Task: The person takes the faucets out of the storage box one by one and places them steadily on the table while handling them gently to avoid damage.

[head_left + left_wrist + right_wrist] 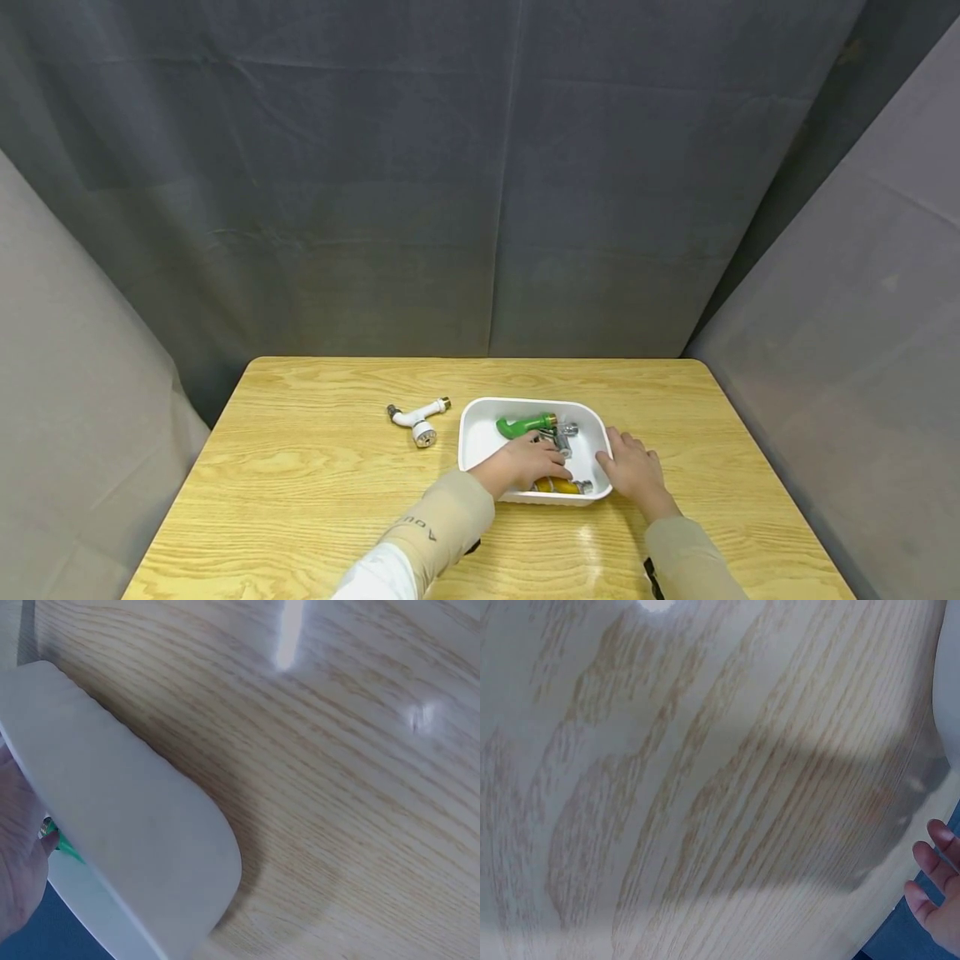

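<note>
A white plastic basin stands on the table with several taps in it. My left hand reaches over its near wall, fingers low among the taps. What lies under that palm is hidden, so a grip cannot be made out. Behind the hand lies a green tap, and beside the fingers a chrome tap. A yellow-orange tap shows below the fingers, partly covered. At the basin's right end is my right hand, thumb by the rim, fingers extended outside; its fingers look spread in the right wrist view.
A white tap with a metal spout end lies on the wooden table, left of the basin. Dark grey cloth hangs behind the table, and light cloth panels flank both sides.
</note>
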A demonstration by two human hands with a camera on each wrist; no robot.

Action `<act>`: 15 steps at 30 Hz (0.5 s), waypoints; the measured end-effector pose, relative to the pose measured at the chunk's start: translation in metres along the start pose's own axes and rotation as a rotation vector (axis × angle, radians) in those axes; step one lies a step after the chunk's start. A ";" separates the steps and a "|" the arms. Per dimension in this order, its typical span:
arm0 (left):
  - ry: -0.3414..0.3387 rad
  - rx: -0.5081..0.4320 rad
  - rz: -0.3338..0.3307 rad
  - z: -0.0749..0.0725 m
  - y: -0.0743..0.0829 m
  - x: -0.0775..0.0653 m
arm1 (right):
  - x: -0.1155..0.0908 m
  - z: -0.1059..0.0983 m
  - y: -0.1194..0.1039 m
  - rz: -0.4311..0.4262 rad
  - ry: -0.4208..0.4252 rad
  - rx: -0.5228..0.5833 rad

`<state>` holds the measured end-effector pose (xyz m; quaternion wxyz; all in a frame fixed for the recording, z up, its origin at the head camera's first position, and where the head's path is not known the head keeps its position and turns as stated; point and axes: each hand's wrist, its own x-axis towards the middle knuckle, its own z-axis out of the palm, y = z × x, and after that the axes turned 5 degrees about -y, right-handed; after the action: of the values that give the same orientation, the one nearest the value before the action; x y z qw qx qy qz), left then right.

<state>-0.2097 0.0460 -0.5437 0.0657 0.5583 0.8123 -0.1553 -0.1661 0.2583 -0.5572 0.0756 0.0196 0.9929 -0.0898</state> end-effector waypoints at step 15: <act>-0.001 -0.063 -0.025 0.007 -0.001 0.003 | -0.001 0.000 -0.001 0.004 -0.005 -0.005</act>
<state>-0.2118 0.0457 -0.5508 0.0817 0.5456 0.8237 -0.1310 -0.1649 0.2572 -0.5565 0.0781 0.0210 0.9929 -0.0870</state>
